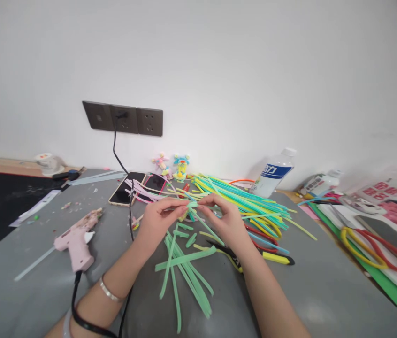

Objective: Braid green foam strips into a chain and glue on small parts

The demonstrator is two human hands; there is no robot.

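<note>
Between my hands is a small twisted piece of green pipe cleaner (pixel 192 205), with one long stem trailing down to the right. My left hand (pixel 161 218) pinches its left side with thumb and forefinger. The fingertips of my right hand (pixel 221 216) are closed on the other side. Below my hands, several loose green pipe cleaners (pixel 184 265) lie crossed on the grey table, with short cut pieces (pixel 190 239) just above them. Black-and-yellow pliers or cutters (pixel 276 257) lie partly under my right forearm.
A pink glue gun (pixel 77 239) with a black cord lies left. A phone (pixel 126 188), two small figures (pixel 181 166), a pile of coloured pipe cleaners (pixel 240 199) and a bottle (pixel 272 173) stand or lie behind. Scissors (pixel 377 249) rest at right on papers.
</note>
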